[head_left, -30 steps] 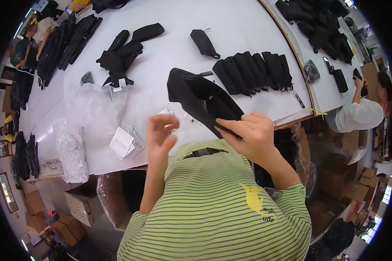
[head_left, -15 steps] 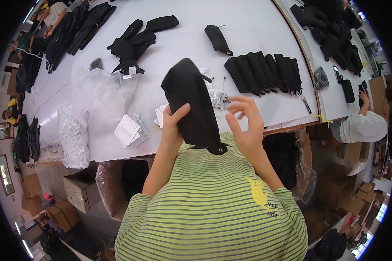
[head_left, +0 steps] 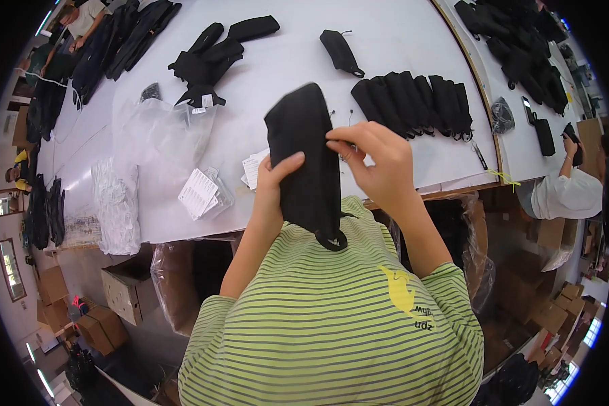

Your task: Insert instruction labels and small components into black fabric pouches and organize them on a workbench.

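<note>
Upright in front of my chest is a long black fabric pouch with a small loop at its lower end. My left hand wraps its left side, thumb lying across the front. At the upper right edge, my right hand pinches with thumb and forefinger, where a small tab sticks out; the fingertips cover that spot. Beyond the right hand, a row of similar black pouches lies side by side on the white table. Another single pouch lies farther back.
White paper tags sit at the table's near edge beside a clear plastic bag and a crumpled white bundle. More black pouches are heaped at the back left. A co-worker in white handles a black item at the right.
My right hand has moved in from the right and closed on the pouch's upper right edge. The pouch, in my left hand, has shifted slightly right.
</note>
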Demonstrator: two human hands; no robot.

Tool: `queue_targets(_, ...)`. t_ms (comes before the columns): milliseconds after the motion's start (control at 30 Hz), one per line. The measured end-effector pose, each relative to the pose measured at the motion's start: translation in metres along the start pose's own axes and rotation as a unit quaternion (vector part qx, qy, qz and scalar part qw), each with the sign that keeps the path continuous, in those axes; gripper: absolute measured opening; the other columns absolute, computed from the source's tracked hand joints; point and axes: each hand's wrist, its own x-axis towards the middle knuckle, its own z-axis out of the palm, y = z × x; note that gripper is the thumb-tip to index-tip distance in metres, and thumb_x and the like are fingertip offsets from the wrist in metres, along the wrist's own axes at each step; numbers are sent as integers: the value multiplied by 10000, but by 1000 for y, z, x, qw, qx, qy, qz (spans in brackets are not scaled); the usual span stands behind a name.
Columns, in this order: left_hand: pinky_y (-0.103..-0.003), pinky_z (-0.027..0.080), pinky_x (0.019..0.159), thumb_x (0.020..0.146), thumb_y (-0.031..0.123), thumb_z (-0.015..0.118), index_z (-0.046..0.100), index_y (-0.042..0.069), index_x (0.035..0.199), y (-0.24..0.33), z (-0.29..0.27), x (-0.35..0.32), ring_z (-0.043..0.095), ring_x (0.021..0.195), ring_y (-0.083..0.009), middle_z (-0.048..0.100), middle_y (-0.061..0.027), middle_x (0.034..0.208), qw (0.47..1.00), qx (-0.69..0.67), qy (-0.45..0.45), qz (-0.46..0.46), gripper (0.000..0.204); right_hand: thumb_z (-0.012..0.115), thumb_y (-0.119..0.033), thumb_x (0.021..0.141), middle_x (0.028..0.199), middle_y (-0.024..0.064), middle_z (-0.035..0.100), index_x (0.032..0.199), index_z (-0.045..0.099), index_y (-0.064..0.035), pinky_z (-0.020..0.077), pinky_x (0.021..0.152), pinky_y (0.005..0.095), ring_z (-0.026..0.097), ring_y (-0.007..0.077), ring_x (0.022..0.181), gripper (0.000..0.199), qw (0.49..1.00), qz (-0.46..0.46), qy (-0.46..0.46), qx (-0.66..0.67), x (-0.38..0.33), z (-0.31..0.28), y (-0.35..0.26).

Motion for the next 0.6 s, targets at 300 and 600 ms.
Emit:
queue_targets(300,-312,557,687,882,179,570,631,-17,998,5,-34,28,672,750,-208,682,-114,899,971,-238,-34,8,236,719,-13,722,657,38,609,824,675,-60,385,433,241,510,144,496,120,988,17,-92,124,-29,3,-27)
queue_targets(600,-325,484,879,917,193,548,536,10,1167,2,-17,27,601,1024,-190,614,-81,1122,975,-171,125,67,310,737,-245,728,1147,72,547,1060,637,-148,349,898,390,483,253,1064,359,992,97,-38,-71,-34,3,-10)
